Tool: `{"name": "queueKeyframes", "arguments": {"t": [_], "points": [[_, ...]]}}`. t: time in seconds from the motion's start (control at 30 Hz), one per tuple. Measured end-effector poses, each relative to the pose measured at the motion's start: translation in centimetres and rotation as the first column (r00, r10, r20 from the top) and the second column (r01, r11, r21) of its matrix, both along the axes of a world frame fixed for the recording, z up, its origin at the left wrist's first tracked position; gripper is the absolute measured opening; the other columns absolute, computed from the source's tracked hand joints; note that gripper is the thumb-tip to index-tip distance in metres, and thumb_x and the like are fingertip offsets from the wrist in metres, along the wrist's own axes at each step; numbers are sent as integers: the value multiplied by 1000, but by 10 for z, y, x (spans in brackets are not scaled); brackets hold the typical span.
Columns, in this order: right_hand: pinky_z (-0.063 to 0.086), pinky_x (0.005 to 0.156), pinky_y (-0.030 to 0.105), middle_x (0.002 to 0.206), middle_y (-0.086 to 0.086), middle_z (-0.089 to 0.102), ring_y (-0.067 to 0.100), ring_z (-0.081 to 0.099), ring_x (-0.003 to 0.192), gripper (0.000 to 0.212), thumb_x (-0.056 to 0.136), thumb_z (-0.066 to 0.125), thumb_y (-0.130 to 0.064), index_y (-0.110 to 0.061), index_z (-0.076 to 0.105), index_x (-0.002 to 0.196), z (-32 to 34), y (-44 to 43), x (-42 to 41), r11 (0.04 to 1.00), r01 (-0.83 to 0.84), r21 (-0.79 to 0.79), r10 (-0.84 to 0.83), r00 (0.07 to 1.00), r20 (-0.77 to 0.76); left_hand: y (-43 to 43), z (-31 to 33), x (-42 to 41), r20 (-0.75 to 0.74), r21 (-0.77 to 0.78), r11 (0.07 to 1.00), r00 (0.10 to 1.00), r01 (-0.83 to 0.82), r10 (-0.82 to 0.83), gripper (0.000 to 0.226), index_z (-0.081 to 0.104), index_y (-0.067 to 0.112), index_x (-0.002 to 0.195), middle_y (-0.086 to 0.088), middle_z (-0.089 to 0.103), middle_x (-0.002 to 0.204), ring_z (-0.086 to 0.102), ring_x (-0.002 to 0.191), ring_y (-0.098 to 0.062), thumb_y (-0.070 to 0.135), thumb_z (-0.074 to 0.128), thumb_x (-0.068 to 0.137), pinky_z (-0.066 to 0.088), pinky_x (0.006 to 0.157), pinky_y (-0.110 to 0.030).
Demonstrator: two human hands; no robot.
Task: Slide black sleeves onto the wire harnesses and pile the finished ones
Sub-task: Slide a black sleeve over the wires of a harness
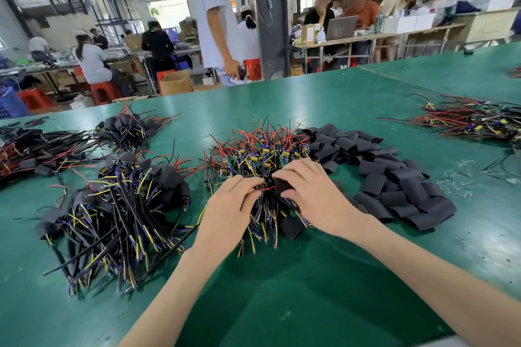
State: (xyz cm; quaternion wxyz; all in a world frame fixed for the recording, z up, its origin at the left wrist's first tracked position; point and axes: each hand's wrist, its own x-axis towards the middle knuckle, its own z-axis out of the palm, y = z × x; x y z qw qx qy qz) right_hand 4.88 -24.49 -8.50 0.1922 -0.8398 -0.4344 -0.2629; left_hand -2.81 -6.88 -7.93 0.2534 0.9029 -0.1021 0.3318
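The right hand (313, 189) pinches a flat black sleeve (282, 185); the left hand (229, 207) pinches a thin red wire (266, 189) entering it, above tangled harnesses (253, 155).

A: You're pinching a red wire (266, 189) with your left hand (231, 205).
B: And your right hand (315, 191) is gripping a black sleeve (282, 185) at that wire's end, over the unsleeved harness heap (259, 149).
A: Loose sleeves (389, 177) are lying to your right, sleeved harnesses (121, 205) to your left.
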Motion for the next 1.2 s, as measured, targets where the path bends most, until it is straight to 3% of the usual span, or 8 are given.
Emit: {"name": "queueKeyframes", "arguments": {"t": [0.13, 0.37, 0.5, 0.6, 0.7, 0.77, 0.93, 1.2], "points": [[43, 88, 39, 110, 11, 55, 28, 50, 100, 35, 84, 65, -6, -1, 56, 117, -2, 8, -9, 995, -59, -80, 62, 997, 41, -6, -4, 1, -13, -100, 994, 999, 42, -43, 40, 59, 20, 120, 20, 54, 79, 49, 77, 7, 2, 66, 84, 40, 79, -10], [41, 94, 38, 116, 13, 42, 27, 42, 106, 49, 82, 60, 7, 1, 41, 127, -8, 8, -10, 989, -126, -76, 118, 988, -104, -7, -6, -3, -73, -106, 980, 981, 170, -178, 64, 38, 27, 132, 5, 48, 106, 50, 88, -5, -4, 61, 80, 41, 83, -14], [37, 98, 32, 119, 12, 39, 27, 39, 112, 50, 81, 57, 13, -1, 41, 126, -3, 3, -3, 996, -90, -10, 88, 985, -151, 10, 2, -2, -157, 22, 999, 987, 45, -41, 52, 52, 18, 122, 7, 47, 114, 46, 103, -11, 21, 69, 73, 36, 93, -33], [32, 100, 23, 116, 16, 40, 28, 43, 109, 44, 81, 54, 16, 3, 43, 122, 1, -5, 3, 998, -49, 35, 54, 989, -137, 21, 5, 1, -249, 97, 994, 966, -45, 68, 30, 64, 18, 102, 5, 52, 106, 40, 101, -16, 24, 76, 76, 33, 97, -41], [15, 96, -2, 110, 19, 43, 29, 45, 101, 40, 81, 56, 17, 5, 45, 118, 5, -11, 6, 998, -12, 60, 20, 990, -137, 25, 3, 4, -308, 44, 999, 951, -24, 36, 14, 67, 17, 92, 6, 56, 100, 43, 99, -16, 23, 74, 81, 32, 99, -36], [13, 92, -6, 109, 19, 43, 29, 47, 95, 43, 78, 58, 19, 4, 46, 116, 5, -11, 7, 998, -6, 62, 16, 989, -150, 25, 3, 5, -297, -5, 1000, 955, -6, 4, 13, 63, 18, 92, 5, 55, 101, 47, 102, -16, 22, 72, 83, 33, 97, -30], [32, 85, 31, 110, 13, 51, 30, 49, 99, 33, 87, 64, -5, -3, 51, 117, 4, -12, 8, 998, 42, -36, -43, 999, -20, 19, 6, 3, -156, -103, 995, 988, 2, -18, 15, 64, 15, 96, 10, 51, 98, 52, 83, -4, 17, 71, 84, 41, 81, -17], [31, 82, 30, 112, 7, 57, 24, 54, 98, 31, 90, 60, -20, -5, 56, 116, 6, -5, 0, 991, -64, -120, 70, 997, 41, -1, 6, -2, -112, -80, 996, 993, 37, -46, 14, 63, 12, 95, 13, 50, 65, 47, 65, 5, 12, 70, 84, 33, 63, -6]]}}
